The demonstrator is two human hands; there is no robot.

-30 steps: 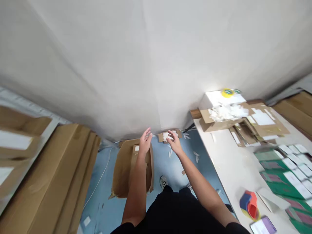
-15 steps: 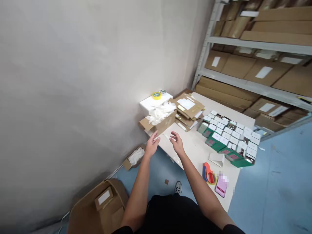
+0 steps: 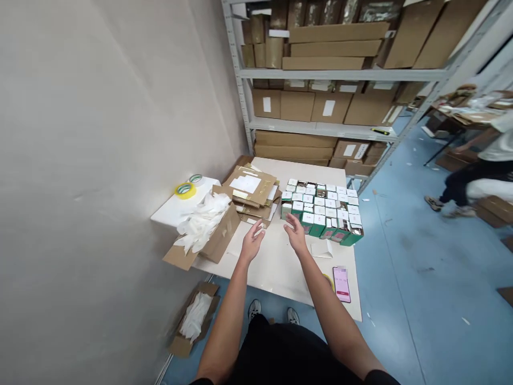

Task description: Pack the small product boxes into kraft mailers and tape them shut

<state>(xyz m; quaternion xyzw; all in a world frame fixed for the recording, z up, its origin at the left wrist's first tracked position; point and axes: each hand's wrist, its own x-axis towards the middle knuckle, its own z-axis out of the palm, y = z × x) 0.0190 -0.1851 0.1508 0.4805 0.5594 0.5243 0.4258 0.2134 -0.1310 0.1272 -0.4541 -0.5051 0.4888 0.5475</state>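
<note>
My left hand [image 3: 252,241] and my right hand [image 3: 297,233] hover side by side over the white table [image 3: 280,267], fingers apart, holding nothing. Just beyond my right hand stands a block of several small green boxes with white tops [image 3: 320,209]. Ahead of my left hand lies a pile of flattened cardboard pieces [image 3: 251,188]. A folded white card [image 3: 323,249] lies right of my right hand. A pink phone [image 3: 342,283] rests near the table's front edge.
An open cardboard box of white plastic bags [image 3: 204,224] sits at the table's left, with a yellow tape roll [image 3: 185,190] on a white block behind it. A small box [image 3: 193,319] lies on the floor. Shelving with cartons [image 3: 320,101] stands behind. Another person [image 3: 476,176] is at far right.
The view has swung right from the floor and wall to the table. My hands have moved from the floor boxes to above the table, staying apart with nothing in them.
</note>
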